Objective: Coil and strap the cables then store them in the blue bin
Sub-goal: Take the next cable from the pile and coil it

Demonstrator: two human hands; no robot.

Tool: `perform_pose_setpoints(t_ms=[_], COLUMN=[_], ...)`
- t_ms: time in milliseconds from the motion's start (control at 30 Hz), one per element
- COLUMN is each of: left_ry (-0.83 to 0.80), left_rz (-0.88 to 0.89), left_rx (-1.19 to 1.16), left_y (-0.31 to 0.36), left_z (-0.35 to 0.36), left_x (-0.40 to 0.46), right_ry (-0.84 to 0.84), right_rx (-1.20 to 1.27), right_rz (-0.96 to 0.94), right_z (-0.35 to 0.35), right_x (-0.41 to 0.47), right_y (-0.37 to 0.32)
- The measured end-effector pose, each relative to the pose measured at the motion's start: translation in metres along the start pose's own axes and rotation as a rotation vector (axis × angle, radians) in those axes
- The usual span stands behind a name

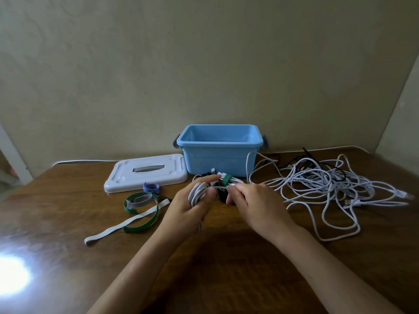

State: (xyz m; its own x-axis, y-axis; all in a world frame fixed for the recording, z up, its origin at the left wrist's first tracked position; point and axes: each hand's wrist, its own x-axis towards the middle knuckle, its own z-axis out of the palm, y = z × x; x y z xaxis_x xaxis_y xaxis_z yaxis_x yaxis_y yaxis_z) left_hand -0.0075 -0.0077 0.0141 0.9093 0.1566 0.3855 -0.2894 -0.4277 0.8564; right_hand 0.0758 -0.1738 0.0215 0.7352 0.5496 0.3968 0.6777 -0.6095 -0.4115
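My left hand (192, 207) grips a coiled white cable (197, 193) just in front of the blue bin (218, 152). A green strap (226, 179) is wrapped round the far end of the coil. My right hand (251, 200) pinches the coil at its right side, close to the strap. The bin stands open at the back of the table, and I see nothing inside it from here. A tangle of loose white and black cables (322, 184) lies to the right of my hands.
The bin's white lid (145, 173) lies flat to the left of the bin. Several loose straps, green (140, 223), white (118, 227) and a rolled blue one (151, 187), lie left of my hands on the wooden table (226, 268). A wall is right behind the bin.
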Motion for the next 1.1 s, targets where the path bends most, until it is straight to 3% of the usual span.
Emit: perform_pose_setpoints(t_ms=[300,533,767,867,967,1100], left_ry=[0.139,0.111,0.217,0.192,0.165,0.2], left_rz=[0.011,-0.049,-0.188,-0.188,-0.16,-0.162], left_rx=[0.083,0.002,-0.242,-0.379,-0.466,-0.29], left_y=[-0.01,-0.007,-0.009,-0.004,0.002,0.0], left_z=[-0.002,-0.001,-0.018,-0.022,-0.019,-0.019], left_x=[0.005,0.004,0.004,0.003,0.003,0.004], right_ry=[-0.181,-0.307,-0.36,-0.309,-0.393,-0.427], right_rx=[0.012,0.063,-0.054,-0.058,-0.046,-0.027], right_rz=[-0.125,-0.146,-0.093,-0.115,-0.139,-0.221], right_z=[0.015,0.018,0.003,0.002,0.013,0.021], right_x=[-0.007,-0.011,-0.005,-0.005,-0.008,-0.012], right_y=[-0.009,-0.021,-0.006,-0.005,-0.011,-0.021])
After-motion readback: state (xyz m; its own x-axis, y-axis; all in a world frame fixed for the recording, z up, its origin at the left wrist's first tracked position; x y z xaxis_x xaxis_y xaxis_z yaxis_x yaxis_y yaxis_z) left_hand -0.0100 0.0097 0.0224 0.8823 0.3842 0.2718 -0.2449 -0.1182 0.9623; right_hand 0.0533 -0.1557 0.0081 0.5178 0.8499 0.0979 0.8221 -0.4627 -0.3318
